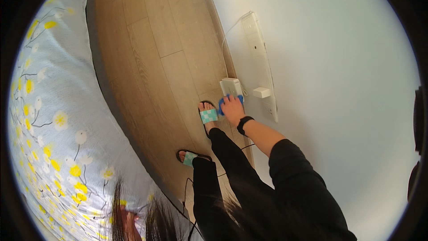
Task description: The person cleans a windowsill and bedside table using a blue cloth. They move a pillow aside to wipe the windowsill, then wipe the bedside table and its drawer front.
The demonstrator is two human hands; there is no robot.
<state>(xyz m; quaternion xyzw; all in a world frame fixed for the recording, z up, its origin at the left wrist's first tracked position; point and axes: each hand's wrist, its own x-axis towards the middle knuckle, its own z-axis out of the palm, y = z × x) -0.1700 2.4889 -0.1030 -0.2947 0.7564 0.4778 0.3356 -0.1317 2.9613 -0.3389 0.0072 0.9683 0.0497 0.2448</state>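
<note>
My right hand (232,107), with a black band on the wrist, holds a bunched blue cloth (222,106). The cloth is at the lower end of a white box-shaped electronic device (230,86), beside the wall near the floor; whether it presses on the device cannot be made out. A thin white cable (223,45) runs from this device up to a long white socket panel (256,48) on the wall. Low in the view, partly hidden behind dark hair, my left hand (131,220) is over the flowered bedding (63,90); its fingers are unclear.
A white plug-in adapter (261,92) sticks out of the panel. Wood-plank flooring (157,73) lies between the bed and the skirting board (223,36). My feet wear checked green-and-white slides (209,116). A black cord (186,187) trails over the floor by my legs.
</note>
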